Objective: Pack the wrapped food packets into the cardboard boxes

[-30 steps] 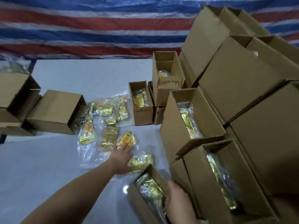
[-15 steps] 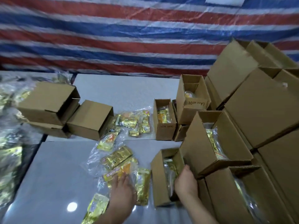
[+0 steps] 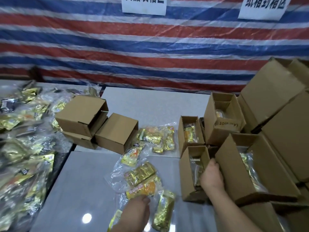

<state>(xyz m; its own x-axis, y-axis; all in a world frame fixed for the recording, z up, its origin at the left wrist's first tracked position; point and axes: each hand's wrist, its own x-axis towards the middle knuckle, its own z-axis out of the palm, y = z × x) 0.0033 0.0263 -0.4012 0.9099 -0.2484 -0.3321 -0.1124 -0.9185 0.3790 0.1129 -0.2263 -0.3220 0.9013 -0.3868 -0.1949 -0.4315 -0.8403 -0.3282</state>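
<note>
My right hand (image 3: 211, 176) grips the rim of the open box (image 3: 192, 173) standing on the worktop (image 3: 80, 178) while my left hand (image 3: 136, 210) pinches an orange-and-gold packet (image 3: 142, 188) beside it, which I judge must next be lifted into that box.

Single head-worn wide-angle view, looking forward and down from above the near edge of the grey tabletop (image 3: 93, 178), close over both forearms, facing the striped tarpaulin wall (image 3: 150, 52) behind, with stacked cardboard boxes (image 3: 275, 118) at right.
</note>
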